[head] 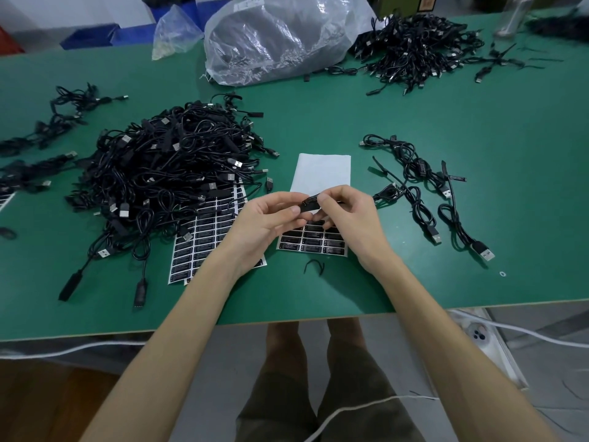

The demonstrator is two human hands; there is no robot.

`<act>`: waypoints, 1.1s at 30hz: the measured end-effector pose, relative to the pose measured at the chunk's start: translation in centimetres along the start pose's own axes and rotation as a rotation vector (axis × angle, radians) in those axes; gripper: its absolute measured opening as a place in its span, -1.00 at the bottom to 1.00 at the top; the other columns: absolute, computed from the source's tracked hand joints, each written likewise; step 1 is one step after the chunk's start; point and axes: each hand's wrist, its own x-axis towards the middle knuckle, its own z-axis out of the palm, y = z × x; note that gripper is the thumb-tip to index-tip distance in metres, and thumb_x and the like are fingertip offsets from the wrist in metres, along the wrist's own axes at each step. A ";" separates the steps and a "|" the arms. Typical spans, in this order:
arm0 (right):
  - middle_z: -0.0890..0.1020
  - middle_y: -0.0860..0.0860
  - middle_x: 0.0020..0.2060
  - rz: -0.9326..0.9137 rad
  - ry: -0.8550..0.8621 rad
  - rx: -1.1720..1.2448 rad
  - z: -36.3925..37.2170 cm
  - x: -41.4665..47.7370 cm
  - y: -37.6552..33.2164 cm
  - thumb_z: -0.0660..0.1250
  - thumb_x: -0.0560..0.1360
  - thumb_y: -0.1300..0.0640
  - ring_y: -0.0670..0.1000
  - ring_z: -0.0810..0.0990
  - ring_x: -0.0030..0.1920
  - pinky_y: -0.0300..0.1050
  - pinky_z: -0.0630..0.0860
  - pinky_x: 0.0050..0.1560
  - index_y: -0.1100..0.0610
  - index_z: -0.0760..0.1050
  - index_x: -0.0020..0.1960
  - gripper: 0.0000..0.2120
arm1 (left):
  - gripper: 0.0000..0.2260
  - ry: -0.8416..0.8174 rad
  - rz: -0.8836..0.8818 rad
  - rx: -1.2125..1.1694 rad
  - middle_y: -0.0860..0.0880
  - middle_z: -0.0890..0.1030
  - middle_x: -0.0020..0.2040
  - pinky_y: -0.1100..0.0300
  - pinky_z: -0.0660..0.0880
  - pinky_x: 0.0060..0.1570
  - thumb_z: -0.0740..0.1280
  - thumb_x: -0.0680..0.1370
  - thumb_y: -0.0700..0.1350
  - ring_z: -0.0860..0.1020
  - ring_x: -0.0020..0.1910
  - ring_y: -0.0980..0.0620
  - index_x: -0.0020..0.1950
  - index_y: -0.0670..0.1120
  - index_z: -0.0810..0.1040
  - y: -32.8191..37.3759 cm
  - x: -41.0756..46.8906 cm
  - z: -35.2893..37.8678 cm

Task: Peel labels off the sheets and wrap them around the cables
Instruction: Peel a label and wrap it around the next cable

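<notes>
The label (310, 200) is a small black strip, held up in the air just above the sheet (312, 242). The left hand (271, 215) pinches one end and the right hand (347, 215) pinches the other. Both hands are tight on it, with the fingertips very close together. A thin dark line pokes out by the right fingers. It may be a cable, but I cannot tell.

The label is sticky, so it could fold over and stick to itself if the hands come too close. It could also stick to a fingertip and pull away crooked when a hand lets go. If it goes on the cable tilted, the two ends will not meet and it will look bad.

The sheet lies flat on the green table (446, 250) under the hands, with a few rows of black labels left. A low wrist could brush them and lift a corner.

The cables (414, 186) on the right lie loose, with labels on some. The big pile (165, 167) on the left sits on more sheets (204, 240). Pulling one cable out could drag those sheets or tangle others.
</notes>
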 end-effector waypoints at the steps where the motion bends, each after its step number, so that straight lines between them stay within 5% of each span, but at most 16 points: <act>1: 0.73 0.11 -0.16 0.001 0.002 0.013 0.0 0.0 0.0 0.34 0.65 0.19 -0.05 0.71 -0.18 -0.19 0.59 -0.17 0.20 0.61 0.03 -0.90 | -0.78 0.002 0.004 0.005 -0.21 0.70 0.05 0.20 0.61 0.10 0.36 0.59 -0.37 0.71 0.04 -0.07 0.22 -0.26 0.63 0.0 0.0 0.0; 16: 0.73 0.10 0.00 -0.057 0.190 0.284 -0.3 -0.3 -0.3 0.24 0.69 0.18 0.14 0.75 -0.25 -0.21 0.48 -0.40 0.15 0.39 0.07 -0.95 | -0.78 0.010 0.054 0.120 -0.15 0.70 -0.03 0.21 0.60 0.12 0.39 0.60 -0.34 0.70 0.02 -0.05 0.20 -0.14 0.70 -0.5 -0.3 -0.1; 21: 0.71 0.07 -0.15 -0.043 0.203 0.288 -0.4 -0.1 -0.2 0.34 0.58 0.29 0.07 0.68 -0.32 -0.16 0.47 -0.40 0.15 0.38 0.06 -0.84 | -0.80 0.024 0.058 0.131 -0.14 0.70 -0.03 0.21 0.60 0.11 0.38 0.60 -0.35 0.70 0.02 -0.04 0.19 -0.18 0.68 -0.5 -0.3 0.1; 33: 0.47 0.00 -0.36 -0.107 0.039 0.105 0.0 -0.3 -0.4 0.16 0.54 0.40 -0.04 0.41 -0.38 -0.20 0.41 -0.35 0.11 0.54 0.11 -0.69 | -0.84 0.073 0.126 0.108 -0.11 0.72 -0.05 0.17 0.62 0.09 0.41 0.60 -0.30 0.71 -0.01 -0.04 0.18 -0.20 0.68 -0.7 -0.3 0.0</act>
